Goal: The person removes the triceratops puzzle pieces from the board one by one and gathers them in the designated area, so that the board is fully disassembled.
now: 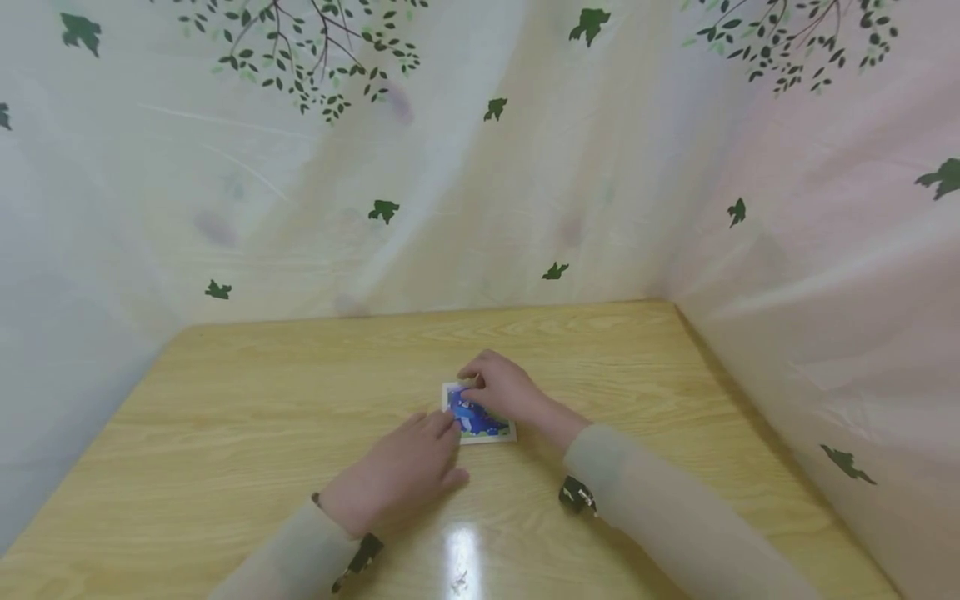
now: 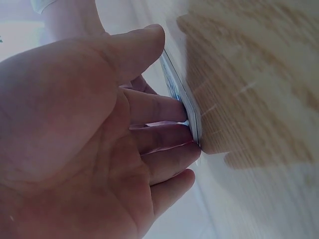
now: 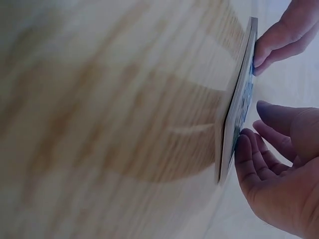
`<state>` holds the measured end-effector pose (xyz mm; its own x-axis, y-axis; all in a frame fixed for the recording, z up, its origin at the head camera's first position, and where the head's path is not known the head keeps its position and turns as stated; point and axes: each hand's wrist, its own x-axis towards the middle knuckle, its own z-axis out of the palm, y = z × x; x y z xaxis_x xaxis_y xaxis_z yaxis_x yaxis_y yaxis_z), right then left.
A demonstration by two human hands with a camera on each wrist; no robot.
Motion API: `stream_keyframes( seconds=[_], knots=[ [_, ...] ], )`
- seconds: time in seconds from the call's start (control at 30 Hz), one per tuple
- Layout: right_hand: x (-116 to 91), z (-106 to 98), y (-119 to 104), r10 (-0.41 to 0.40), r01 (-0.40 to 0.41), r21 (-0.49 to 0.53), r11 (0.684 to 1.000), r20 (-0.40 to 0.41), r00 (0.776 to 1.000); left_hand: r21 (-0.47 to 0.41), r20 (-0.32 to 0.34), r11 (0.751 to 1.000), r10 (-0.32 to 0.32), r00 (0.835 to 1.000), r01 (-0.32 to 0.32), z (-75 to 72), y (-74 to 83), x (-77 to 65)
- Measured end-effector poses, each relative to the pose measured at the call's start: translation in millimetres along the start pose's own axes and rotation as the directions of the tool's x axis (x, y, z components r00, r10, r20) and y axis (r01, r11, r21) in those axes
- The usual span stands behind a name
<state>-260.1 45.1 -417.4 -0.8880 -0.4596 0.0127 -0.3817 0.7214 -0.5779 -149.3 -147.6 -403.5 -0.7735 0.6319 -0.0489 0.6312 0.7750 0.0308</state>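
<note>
A small flat picture board (image 1: pixel 483 425), with a blue dinosaur inside a white border, lies on the wooden table. My left hand (image 1: pixel 408 465) rests at its left side, fingers nearly straight. Those fingertips touch the board's edge (image 2: pixel 194 117) in the left wrist view, the thumb held apart. From above, my right hand (image 1: pixel 504 388) bends over the upper part of the picture and hides some of it. In the right wrist view its bent fingers (image 3: pixel 244 157) touch the board's face, the thumb stands off, and nothing shows between them.
The wood-grain table (image 1: pixel 262 400) reaches back to a pale hanging cloth (image 1: pixel 450 208) printed with green leaves and branches. Another stretch of that cloth closes off the right side. Small dark wrist devices (image 1: pixel 577 495) sit under both sleeves.
</note>
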Motion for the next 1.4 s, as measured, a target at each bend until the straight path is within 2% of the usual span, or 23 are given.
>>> stream_keyframes(
  seconds=[0.53,0.8,1.1,1.4],
  knots=[
    [4,4,-8,0.016,-0.016,-0.103,0.995,-0.001,1.0,-0.002,-0.019,1.0,0.021,1.0,-0.021,-1.8,-3.1,0.9],
    [7,5,-12,0.047,-0.048,-0.092,0.995,-0.006,0.999,-0.019,-0.002,1.0,0.014,1.0,-0.014,-3.0,-3.1,0.8],
    [10,7,-12,0.083,-0.082,-0.099,0.992,0.006,0.997,0.005,0.022,1.0,0.003,1.0,-0.003,-4.0,-2.6,-0.4],
    [10,8,-13,0.095,-0.093,-0.098,0.991,0.021,0.995,0.006,0.006,1.0,0.018,1.0,-0.019,-1.2,-3.1,-0.6]
  ],
)
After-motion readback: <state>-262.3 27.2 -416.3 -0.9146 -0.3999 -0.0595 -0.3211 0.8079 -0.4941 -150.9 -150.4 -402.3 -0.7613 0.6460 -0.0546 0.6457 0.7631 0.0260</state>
